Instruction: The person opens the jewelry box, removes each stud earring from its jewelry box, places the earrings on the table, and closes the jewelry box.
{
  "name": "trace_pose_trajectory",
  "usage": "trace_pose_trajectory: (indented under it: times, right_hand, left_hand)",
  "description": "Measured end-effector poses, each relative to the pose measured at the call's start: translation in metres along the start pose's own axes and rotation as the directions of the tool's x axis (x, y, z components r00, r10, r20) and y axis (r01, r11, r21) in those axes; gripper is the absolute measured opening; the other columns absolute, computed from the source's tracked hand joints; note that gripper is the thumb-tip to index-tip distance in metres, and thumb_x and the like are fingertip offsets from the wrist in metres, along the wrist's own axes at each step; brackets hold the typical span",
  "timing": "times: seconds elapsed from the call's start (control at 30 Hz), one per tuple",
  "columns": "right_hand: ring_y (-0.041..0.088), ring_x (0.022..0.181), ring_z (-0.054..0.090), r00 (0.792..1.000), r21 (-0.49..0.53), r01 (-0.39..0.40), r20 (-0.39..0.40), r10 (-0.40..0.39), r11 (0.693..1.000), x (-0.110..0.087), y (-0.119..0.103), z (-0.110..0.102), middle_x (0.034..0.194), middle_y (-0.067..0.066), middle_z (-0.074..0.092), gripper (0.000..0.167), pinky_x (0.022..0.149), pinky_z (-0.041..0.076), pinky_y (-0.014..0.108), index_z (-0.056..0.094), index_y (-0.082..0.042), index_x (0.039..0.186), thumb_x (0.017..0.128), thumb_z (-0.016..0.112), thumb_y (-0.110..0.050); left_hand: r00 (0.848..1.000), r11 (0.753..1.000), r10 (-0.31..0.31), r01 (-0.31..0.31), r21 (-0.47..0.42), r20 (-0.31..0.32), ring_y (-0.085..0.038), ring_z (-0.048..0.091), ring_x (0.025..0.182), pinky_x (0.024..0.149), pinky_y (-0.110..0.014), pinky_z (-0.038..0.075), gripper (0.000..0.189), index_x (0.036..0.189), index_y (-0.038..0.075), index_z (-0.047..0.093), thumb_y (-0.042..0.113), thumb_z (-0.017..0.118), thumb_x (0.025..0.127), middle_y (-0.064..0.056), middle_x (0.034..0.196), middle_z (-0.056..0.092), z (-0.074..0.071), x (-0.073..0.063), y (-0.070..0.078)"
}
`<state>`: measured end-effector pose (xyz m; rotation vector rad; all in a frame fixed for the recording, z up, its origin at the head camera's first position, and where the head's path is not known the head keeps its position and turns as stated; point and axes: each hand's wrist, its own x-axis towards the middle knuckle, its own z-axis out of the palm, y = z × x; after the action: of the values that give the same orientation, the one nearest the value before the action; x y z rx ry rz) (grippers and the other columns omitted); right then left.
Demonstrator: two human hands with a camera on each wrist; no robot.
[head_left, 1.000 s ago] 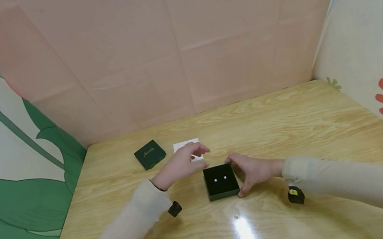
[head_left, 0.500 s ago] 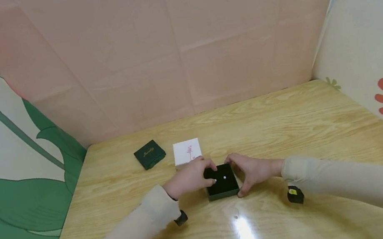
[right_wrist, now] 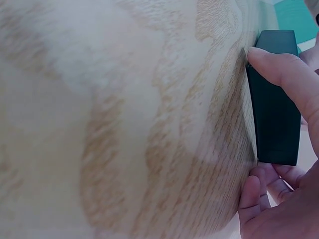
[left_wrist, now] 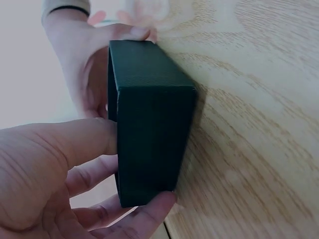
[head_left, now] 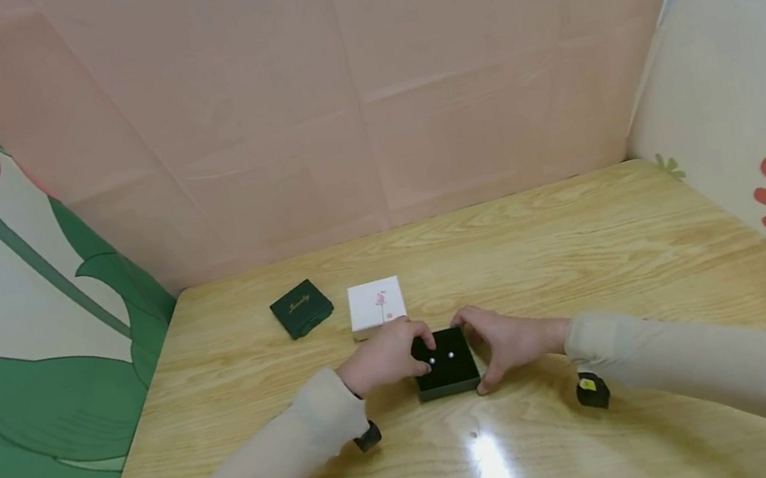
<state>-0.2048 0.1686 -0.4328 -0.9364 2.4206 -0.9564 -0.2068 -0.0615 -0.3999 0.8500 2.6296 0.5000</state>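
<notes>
An open dark green jewelry box point(head_left: 448, 388) with a black insert stands on the table in the head view. Two small pearl stud earrings point(head_left: 451, 354) sit in the insert. My right hand point(head_left: 509, 338) grips the box from its right side, thumb at the near corner and fingers at the far side. My left hand point(head_left: 387, 354) reaches over the left rim, thumb and index finger apart, their tips beside the left stud. In the left wrist view the thumb point(left_wrist: 94, 139) goes behind the box wall point(left_wrist: 154, 134), and a lower finger touches the box's outside corner.
A dark green lid-like square point(head_left: 302, 308) with gold lettering lies at the back left. Next to it is a white box point(head_left: 373, 304) with a pink flower print, just behind my left hand. The wooden table point(head_left: 581, 240) meets a pink backdrop at the rear.
My left hand came from over the white box down and right to the open jewelry box, baring the white box. It shifted slightly in the last half second. The right hand stayed on the box.
</notes>
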Motion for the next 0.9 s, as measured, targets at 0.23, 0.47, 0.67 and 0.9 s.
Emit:
trace_pose_trajectory:
  times: [0.23,0.47,0.67,0.9]
  right_hand:
    - [0.026,0.114,0.046,1.0,0.005,-0.004,0.004,0.004,1.0,0.0002,0.0021,0.0,0.121,0.01,0.049,0.083,0.102,0.034,0.048,0.04,-0.006,0.123,0.061,0.091,-0.026]
    - [0.025,0.114,0.046,1.0,0.001,-0.005,0.003,0.005,1.0,0.0001,0.0015,-0.0001,0.121,0.009,0.049,0.083,0.102,0.035,0.047,0.04,-0.006,0.123,0.061,0.092,-0.026]
    - [0.026,0.115,0.047,1.0,0.01,-0.005,0.004,0.005,1.0,-0.0003,0.0004,-0.0002,0.121,0.01,0.049,0.083,0.103,0.035,0.048,0.04,-0.005,0.123,0.061,0.092,-0.025]
    - [0.025,0.114,0.046,1.0,0.009,0.002,0.001,-0.002,1.0,0.0,-0.0002,0.0001,0.121,0.01,0.049,0.083,0.102,0.035,0.047,0.04,-0.005,0.123,0.061,0.091,-0.025]
  left_hand:
    - [1.0,1.0,-0.016,0.016,-0.009,-0.001,-0.011,0.051,0.087,0.081,-0.025,0.045,0.018,0.093,0.018,0.066,0.016,0.079,0.081,0.001,0.104,0.064,0.0008,0.0028,0.0014]
    - [0.999,0.999,-0.036,0.036,-0.029,0.009,-0.012,0.051,0.084,0.074,-0.024,0.044,0.014,0.087,0.018,0.066,0.014,0.078,0.081,0.003,0.099,0.063,0.0,0.0032,0.0034]
    - [0.999,0.998,-0.036,0.036,-0.042,0.011,-0.012,0.05,0.082,0.072,-0.024,0.044,0.012,0.082,0.019,0.066,0.014,0.077,0.082,0.004,0.096,0.062,0.0003,0.0039,0.0036]
    - [1.0,0.999,-0.03,0.03,-0.031,0.006,-0.011,0.049,0.08,0.072,-0.024,0.043,0.013,0.079,0.02,0.066,0.015,0.077,0.082,0.005,0.093,0.061,0.0003,0.004,0.0032]
